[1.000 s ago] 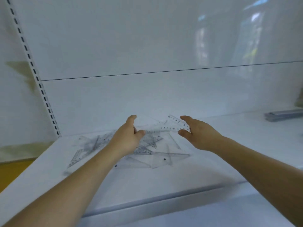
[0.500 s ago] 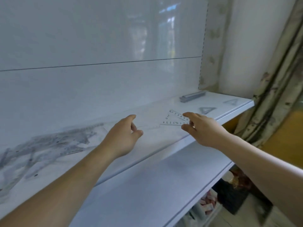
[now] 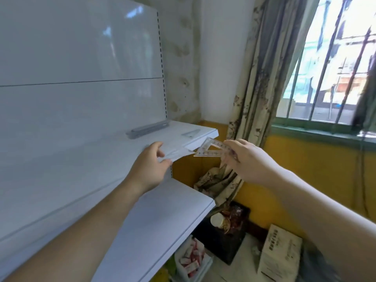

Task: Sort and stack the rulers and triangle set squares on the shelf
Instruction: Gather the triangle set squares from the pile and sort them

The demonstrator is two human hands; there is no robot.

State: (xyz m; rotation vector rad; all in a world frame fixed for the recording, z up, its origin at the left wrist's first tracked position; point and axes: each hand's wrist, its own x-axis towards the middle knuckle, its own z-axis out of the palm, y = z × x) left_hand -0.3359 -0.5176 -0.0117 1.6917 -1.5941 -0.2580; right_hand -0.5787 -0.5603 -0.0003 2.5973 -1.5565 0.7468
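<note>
Well, the right hand [image 3: 247,159] pinches one clear, number-edged triangle set square [image 3: 209,150] beyond the shelf [image 3: 81,159] end; the left hand [image 3: 149,166] seems to pinch a second set square [image 3: 180,152]. One ruler stack [image 3: 149,129] lies on the shelf.

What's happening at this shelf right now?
A person is sorting set squares at the white shelf. The right hand pinches a clear triangle set square in the air by the shelf's front right corner. The left hand pinches what looks like a second clear piece over the shelf's front edge. On the shelf lie a grey stack of rulers near the back and a small set square near the right end.
</note>
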